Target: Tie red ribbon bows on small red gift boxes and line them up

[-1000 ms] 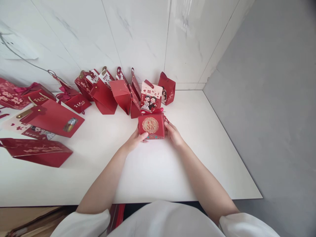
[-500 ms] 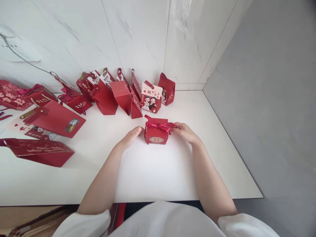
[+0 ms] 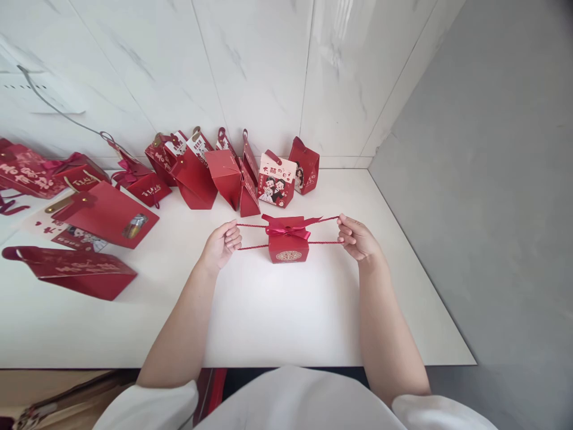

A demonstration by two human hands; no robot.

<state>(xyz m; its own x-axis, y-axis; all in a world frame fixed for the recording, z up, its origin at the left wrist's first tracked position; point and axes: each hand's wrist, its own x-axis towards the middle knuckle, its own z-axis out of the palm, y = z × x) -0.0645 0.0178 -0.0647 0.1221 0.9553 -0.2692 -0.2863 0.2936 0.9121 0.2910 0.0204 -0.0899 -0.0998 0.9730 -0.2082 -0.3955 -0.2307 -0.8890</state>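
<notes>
A small red gift box (image 3: 289, 249) stands upright on the white table (image 3: 277, 316), with a gold round emblem on its front and a magenta ribbon bow (image 3: 290, 230) at its top. Red cords run out from both of its sides. My left hand (image 3: 222, 243) is closed around the cord loop (image 3: 253, 248) on the left, apart from the box. On the opposite side, my right hand (image 3: 357, 237) grips the other cord loop (image 3: 324, 242) with curled fingers. Both loops look stretched taut.
Behind the box, a cartoon-couple gift box (image 3: 276, 182) and a red box (image 3: 305, 167) stand near the tiled wall (image 3: 259, 71). Several more red boxes, among them a windowed one (image 3: 107, 212), crowd the left. A cable (image 3: 58, 110) hangs there. The table's right edge (image 3: 421, 266) borders grey floor.
Both hands have moved outward from beside the box and closed on its side cords, which are now pulled out straight to left and right. The box stays in about the same place.
</notes>
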